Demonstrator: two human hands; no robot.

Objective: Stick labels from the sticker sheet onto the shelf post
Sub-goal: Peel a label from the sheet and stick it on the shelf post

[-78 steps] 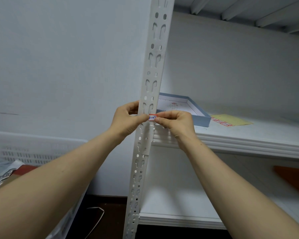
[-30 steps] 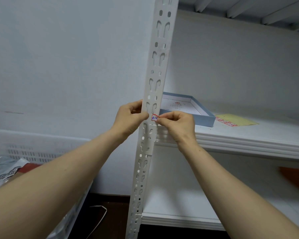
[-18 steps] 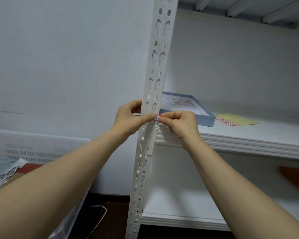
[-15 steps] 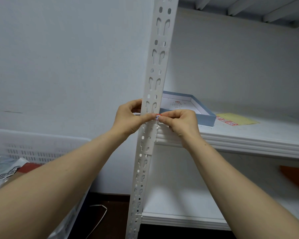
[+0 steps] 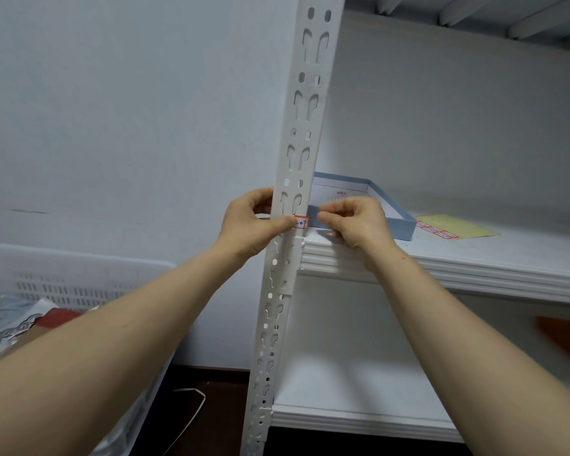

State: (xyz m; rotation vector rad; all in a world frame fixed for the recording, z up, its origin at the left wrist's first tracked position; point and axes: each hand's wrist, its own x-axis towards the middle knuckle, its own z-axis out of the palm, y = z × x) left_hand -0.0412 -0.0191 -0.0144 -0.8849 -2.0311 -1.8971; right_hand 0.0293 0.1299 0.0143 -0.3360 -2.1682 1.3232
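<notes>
The white perforated shelf post [image 5: 305, 110] rises through the middle of the view. A small red-bordered white label [image 5: 302, 222] with handwriting sits on its front face at shelf height. My left hand [image 5: 250, 222] wraps around the post from the left, with its thumb pressing the label's left end. Just right of the post is my right hand [image 5: 352, 222], fingers pinched together and a small gap away from the label. The yellow sticker sheet [image 5: 454, 227] with red labels lies on the white shelf [image 5: 474, 268].
A shallow blue box [image 5: 399, 223] stands on the shelf behind my right hand. A white perforated basket [image 5: 79, 274] with packets is at the lower left. A lower shelf board [image 5: 359, 390] and a blurred orange thing [image 5: 566, 337] are below.
My right hand has let go of the label and drawn a little to the right. My left thumb now presses the label onto the post.
</notes>
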